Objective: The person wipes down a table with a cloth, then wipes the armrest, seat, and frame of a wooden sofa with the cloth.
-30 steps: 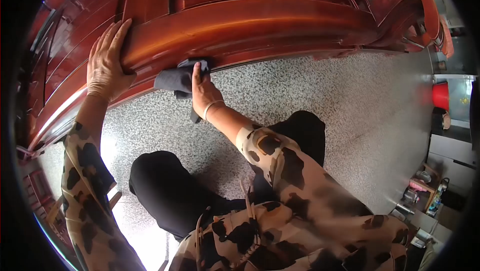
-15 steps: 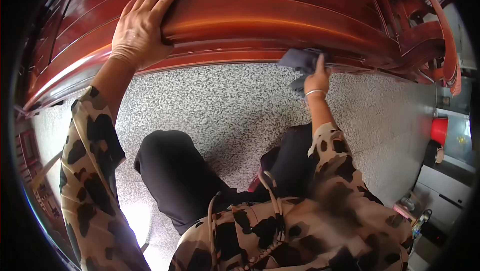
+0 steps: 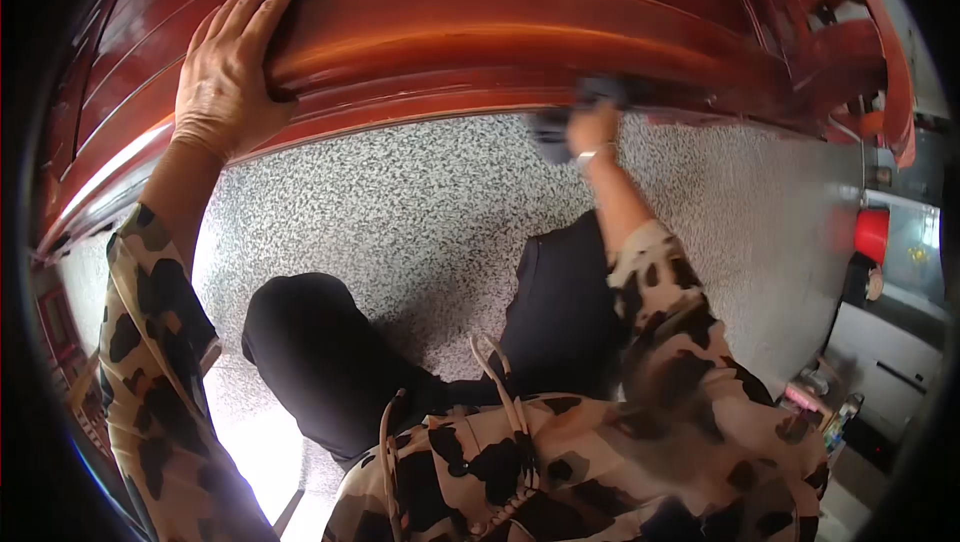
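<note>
My left hand lies flat on the edge of a glossy red-brown wooden bench seat, its fingers stretched out. Lower down, at the bench's front rail, my right hand grips a dark grey cloth. Part of the cloth presses against the wood, and another fold hangs beside the hand over the floor. Motion blurs the right hand and the cloth, so single fingers are hard to make out. A pale bracelet circles the right wrist.
Below the bench spreads a speckled grey floor, with my knees in dark trousers over it. At the right stand the bench's curved armrest, a red container and a white drawer cabinet.
My right hand has shifted slightly left and up along the front rail with the cloth. The whole view has shifted a little; my left hand still rests on the seat edge.
</note>
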The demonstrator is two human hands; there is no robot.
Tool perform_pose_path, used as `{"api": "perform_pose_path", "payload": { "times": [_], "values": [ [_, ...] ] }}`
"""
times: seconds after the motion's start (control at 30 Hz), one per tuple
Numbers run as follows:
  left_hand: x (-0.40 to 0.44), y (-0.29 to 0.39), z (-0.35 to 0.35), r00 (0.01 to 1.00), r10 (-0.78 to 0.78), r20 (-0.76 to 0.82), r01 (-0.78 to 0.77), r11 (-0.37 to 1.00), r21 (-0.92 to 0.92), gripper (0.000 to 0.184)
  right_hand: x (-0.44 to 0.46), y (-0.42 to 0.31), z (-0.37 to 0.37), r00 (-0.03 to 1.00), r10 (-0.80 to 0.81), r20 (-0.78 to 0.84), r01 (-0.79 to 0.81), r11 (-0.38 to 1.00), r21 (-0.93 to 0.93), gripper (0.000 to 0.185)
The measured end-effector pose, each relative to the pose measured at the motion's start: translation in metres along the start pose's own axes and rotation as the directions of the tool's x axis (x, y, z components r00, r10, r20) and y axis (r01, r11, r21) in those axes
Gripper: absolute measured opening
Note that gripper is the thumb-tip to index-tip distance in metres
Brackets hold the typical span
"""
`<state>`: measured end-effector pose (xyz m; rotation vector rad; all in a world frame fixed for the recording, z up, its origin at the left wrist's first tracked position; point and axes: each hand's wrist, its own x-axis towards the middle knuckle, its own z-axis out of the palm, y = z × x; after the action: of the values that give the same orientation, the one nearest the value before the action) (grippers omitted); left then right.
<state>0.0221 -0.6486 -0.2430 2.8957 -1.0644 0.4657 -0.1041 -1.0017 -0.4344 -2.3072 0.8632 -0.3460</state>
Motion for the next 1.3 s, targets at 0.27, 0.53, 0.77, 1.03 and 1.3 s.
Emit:
{"api": "perform_pose_path", "payload": {
  "times": [0.27, 0.53, 0.77, 1.03, 1.3],
  "values": [
    [0.001, 0.005, -0.002, 0.998, -0.051, 0.048, 0.052, 0.999, -0.007, 0.093, -0.099, -0.114, 0.070, 0.761, -0.204, 0.616, 0.318, 0.945, -0.080, 0.059],
    [0.002, 0.005, -0.001, 0.998, -0.044, 0.047, 0.044, 0.999, 0.004, 0.094, 0.042, 0.075, -0.103, 0.818, -0.400, 0.414, 0.576, 0.561, -0.595, 0.047],
    [0.003, 0.002, 0.000, 0.997, -0.034, 0.064, 0.036, 0.999, -0.035, 0.093, 0.115, 0.187, -0.204, 0.788, 0.440, -0.432, -0.525, 0.846, -0.096, 0.040],
    [0.003, -0.001, 0.005, 1.000, 0.007, 0.016, -0.007, 1.000, -0.027, 0.092, 0.180, 0.236, -0.173, 0.769, 0.636, -0.059, -0.459, 0.614, 0.642, 0.033],
    [0.002, 0.000, 0.004, 0.999, 0.033, 0.004, -0.033, 0.999, -0.042, 0.092, 0.145, 0.237, -0.140, 0.997, 0.072, 0.008, -0.066, 0.955, -0.290, 0.035]
  ]
}}
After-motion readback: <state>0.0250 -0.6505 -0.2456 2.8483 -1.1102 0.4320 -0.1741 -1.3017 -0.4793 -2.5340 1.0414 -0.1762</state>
